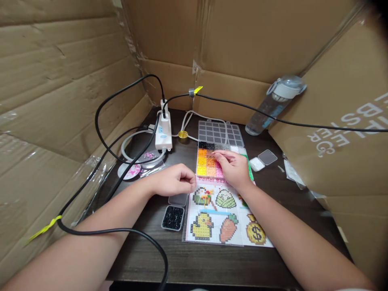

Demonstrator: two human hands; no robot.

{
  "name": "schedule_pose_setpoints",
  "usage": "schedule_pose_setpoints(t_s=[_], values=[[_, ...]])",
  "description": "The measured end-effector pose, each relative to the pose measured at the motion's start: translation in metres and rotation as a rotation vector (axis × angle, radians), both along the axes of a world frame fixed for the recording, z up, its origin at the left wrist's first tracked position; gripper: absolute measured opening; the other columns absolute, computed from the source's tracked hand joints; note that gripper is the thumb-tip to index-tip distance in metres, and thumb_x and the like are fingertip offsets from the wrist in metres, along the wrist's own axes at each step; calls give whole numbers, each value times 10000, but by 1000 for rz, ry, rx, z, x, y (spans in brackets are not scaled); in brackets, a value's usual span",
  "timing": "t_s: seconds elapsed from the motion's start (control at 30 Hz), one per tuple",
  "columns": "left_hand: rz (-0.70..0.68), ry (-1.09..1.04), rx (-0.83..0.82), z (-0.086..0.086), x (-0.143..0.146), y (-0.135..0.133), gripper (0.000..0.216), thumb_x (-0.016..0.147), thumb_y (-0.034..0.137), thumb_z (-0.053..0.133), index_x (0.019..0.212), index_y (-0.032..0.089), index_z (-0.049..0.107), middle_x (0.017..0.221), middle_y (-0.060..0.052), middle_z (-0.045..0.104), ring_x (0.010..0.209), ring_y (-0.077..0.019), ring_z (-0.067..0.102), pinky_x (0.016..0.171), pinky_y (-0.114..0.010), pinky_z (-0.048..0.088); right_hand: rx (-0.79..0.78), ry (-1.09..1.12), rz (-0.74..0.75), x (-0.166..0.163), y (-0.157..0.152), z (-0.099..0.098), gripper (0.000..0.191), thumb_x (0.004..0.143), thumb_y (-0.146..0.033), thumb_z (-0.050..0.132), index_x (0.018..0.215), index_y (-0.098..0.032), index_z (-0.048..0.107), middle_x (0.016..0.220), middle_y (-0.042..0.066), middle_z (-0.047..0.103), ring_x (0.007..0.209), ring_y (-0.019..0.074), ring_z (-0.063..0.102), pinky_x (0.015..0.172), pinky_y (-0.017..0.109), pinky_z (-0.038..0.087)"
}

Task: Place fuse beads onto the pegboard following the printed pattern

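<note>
My right hand [235,166] pinches thin tweezers [211,154], whose tips reach over the orange and brown compartments of a bead box [202,171]. The box lies open, its clear gridded lid [220,133] folded back, with beads sorted by colour. My left hand [176,180] is curled into a loose fist beside the box's near left corner, at the edge of a pattern sheet [216,240]; nothing shows in it. The sheet pictures a duck, a carrot and a money bag, and several coloured beads [207,198] appear on its upper left picture.
A small case of black beads [172,218] sits left of the sheet, a case of white beads [257,164] right of the box. Behind are a power strip [163,139], gold cup [183,136] and water bottle [274,105]. Black cables [133,231] cross over my left forearm; cardboard walls surround the table.
</note>
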State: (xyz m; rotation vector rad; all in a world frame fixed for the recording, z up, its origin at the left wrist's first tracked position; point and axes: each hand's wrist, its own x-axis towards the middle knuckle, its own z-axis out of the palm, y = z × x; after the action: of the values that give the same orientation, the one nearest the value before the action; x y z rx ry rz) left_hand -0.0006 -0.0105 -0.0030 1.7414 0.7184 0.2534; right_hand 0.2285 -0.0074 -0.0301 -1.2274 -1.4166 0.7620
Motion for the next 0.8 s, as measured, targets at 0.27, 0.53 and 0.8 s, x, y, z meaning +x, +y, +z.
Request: schedule_pose_setpoints(t_s=[0.27, 0.53, 0.8], values=[[-9, 16, 5, -2, 0, 1, 196, 776, 308, 661, 676, 145, 621, 631, 15, 542, 601, -111, 443, 568, -242, 342, 0, 1, -11, -1, 1, -1, 174, 834, -330, 705, 856, -195, 812, 937, 88, 835, 888, 234, 787, 868, 416, 639], [-10, 7, -3, -4, 0, 1, 204, 784, 309, 657, 674, 142, 616, 612, 22, 534, 586, -105, 435, 563, -241, 330, -5, -2, 16, -1, 3, 0, 162, 848, -326, 701, 868, -210, 812, 946, 81, 835, 901, 229, 789, 878, 420, 642], [-6, 8, -22, -3, 0, 1, 206, 778, 314, 657, 678, 138, 621, 623, 18, 539, 593, -103, 434, 564, -233, 336, -22, -5, 33, 0, 2, 0, 176, 851, -327, 704, 885, -190, 809, 954, 93, 835, 912, 233, 793, 880, 415, 641]])
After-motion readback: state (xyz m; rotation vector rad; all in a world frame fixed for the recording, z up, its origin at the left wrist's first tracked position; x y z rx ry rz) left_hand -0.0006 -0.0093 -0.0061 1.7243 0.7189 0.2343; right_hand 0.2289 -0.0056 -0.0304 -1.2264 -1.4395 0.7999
